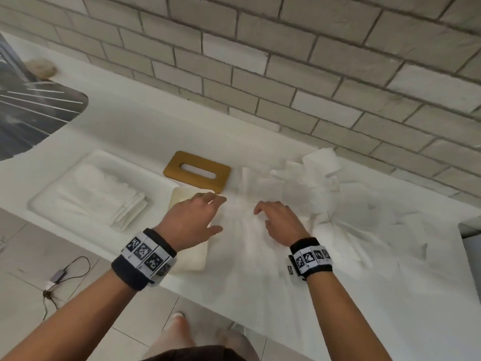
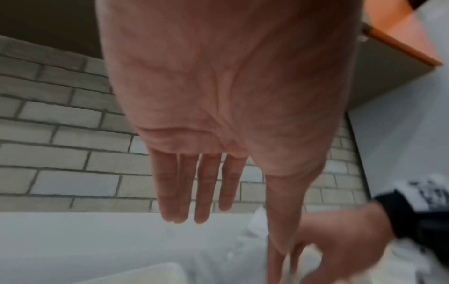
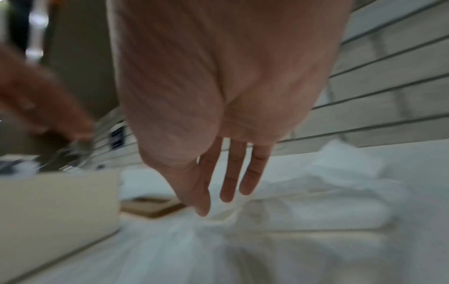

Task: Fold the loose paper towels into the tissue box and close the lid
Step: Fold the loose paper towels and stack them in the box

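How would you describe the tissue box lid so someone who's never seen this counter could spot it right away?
Start at the white counter under the grey brick wall. The lid lies flat near the middle, just beyond the cream tissue box, left of the loose paper towels. It is the only brown thing there, a wooden rectangle with a long slot.

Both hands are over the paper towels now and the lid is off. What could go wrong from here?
1. The loose paper towels sprawl far along the counter; both the left hand and the right hand are open and grip nothing yet, so a hasty gather may bunch them rather than fold.
2. The wooden lid lies beside the pile, touching the tissue box; sweeping towels could bury or push it.
3. The box sits near the counter's front edge and might get nudged off.
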Tool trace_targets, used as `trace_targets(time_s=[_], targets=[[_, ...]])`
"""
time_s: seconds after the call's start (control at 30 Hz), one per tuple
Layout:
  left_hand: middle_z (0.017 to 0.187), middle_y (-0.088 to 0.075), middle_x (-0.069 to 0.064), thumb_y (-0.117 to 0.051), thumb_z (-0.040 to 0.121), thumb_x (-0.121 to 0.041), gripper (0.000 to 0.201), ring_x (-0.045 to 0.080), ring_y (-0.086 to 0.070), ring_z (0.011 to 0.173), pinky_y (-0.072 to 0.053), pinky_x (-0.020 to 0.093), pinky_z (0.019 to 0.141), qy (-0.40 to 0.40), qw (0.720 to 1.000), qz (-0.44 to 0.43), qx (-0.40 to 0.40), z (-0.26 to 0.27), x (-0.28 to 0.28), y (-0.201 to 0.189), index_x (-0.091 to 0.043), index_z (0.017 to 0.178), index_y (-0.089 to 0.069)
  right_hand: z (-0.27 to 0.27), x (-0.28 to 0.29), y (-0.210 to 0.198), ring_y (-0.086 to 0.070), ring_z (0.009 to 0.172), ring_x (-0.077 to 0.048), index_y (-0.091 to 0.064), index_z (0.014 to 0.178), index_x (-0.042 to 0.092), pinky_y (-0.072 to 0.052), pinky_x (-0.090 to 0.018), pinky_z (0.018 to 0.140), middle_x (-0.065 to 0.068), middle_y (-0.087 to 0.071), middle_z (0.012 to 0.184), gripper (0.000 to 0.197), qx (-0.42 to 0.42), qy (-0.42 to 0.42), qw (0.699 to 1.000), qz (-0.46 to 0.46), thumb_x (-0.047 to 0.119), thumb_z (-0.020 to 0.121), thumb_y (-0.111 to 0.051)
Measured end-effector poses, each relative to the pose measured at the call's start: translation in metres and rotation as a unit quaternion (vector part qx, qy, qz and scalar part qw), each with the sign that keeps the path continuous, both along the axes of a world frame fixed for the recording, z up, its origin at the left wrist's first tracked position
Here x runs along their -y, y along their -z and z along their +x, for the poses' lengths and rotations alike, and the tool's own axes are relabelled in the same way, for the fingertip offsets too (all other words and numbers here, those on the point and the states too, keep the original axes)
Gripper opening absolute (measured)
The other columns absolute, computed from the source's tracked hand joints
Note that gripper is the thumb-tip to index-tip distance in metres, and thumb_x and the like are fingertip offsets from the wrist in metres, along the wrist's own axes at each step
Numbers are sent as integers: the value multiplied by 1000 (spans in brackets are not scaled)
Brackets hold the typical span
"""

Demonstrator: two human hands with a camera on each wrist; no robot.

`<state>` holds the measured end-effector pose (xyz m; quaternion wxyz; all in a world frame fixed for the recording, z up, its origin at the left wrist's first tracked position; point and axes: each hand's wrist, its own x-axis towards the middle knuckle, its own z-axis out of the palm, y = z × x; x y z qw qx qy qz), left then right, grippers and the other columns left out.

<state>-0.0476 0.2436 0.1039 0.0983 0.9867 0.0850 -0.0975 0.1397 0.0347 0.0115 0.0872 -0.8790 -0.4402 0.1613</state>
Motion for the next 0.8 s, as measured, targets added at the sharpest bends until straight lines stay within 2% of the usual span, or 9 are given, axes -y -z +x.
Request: trace_targets(time_s=[0.07,0.13,0.3,0.4,0.5,0.6,0.67,0.73,0.8], targets=[[151,-54,-6,-60,103,-50,58,21,-56,133,-55,40,91,-40,996,-44,66,0,30,-3,-30,154,-43,5,-16,12,-51,135,-26,-52,143,34,-40,-40,110,1,-61,143,69,12,-92,994,-59,-8,89,-60],[140,-61,-10,-59,103,-50,47,18,-61,124,-58,39,89,-84,986,-83,116,-2,60,6,-34,146,-50,13,-27,21,-50,133,-27,-51,146,38,-36,-42,113,0,-61,138,71,25,-130,987,-87,-3,90,-62],[121,-67,-21,-64,100,-48,31,7,-66,109,-60,38,85,-171,948,-197,181,-11,107,62,-39,129,-59,28,-25,26,-54,116,-23,-75,111,33,-39,-41,106,8,-62,101,15,27,-147,986,-67,28,96,-75],[135,-60,-16,-69,97,-55,53,8,-60,119,-55,31,99,-203,924,-255,198,-11,124,82,-33,142,-52,29,5,14,-58,113,-18,-76,106,26,-43,-32,97,9,-58,108,12,-48,-76,990,105,31,97,-78],[155,-38,-12,-75,87,-66,93,5,-42,136,-39,26,115,-237,895,-313,211,1,135,80,-27,159,-30,19,34,-25,-61,119,-8,-72,108,23,-45,-24,105,14,-65,122,12,-107,-5,943,316,25,98,-78],[163,-33,-17,-79,81,-71,105,1,-37,147,-36,29,120,-241,863,-378,235,27,141,62,-29,162,-25,2,55,-72,-69,113,-12,-71,110,24,-50,-25,99,14,-74,112,8,-160,59,901,398,23,102,-74],[149,-56,-20,-84,85,-58,83,0,-55,136,-49,35,113,-221,827,-441,270,46,144,46,-30,151,-43,-2,64,-87,-70,94,-12,-68,106,27,-53,-26,84,14,-72,98,6,-173,103,875,439,26,103,-74],[130,-70,-19,-83,92,-41,55,2,-68,119,-59,39,100,-205,795,-491,292,60,148,26,-29,139,-57,-2,72,-91,-60,74,-6,-65,101,33,-46,-20,71,22,-64,88,12,-152,157,851,477,28,102,-76],[120,-76,-12,-75,100,-36,33,10,-73,111,-61,46,94,-192,790,-501,297,73,151,19,-26,131,-66,-1,79,-92,-51,68,-5,-63,102,34,-42,-20,69,23,-60,86,14,-136,211,829,500,31,101,-76]])
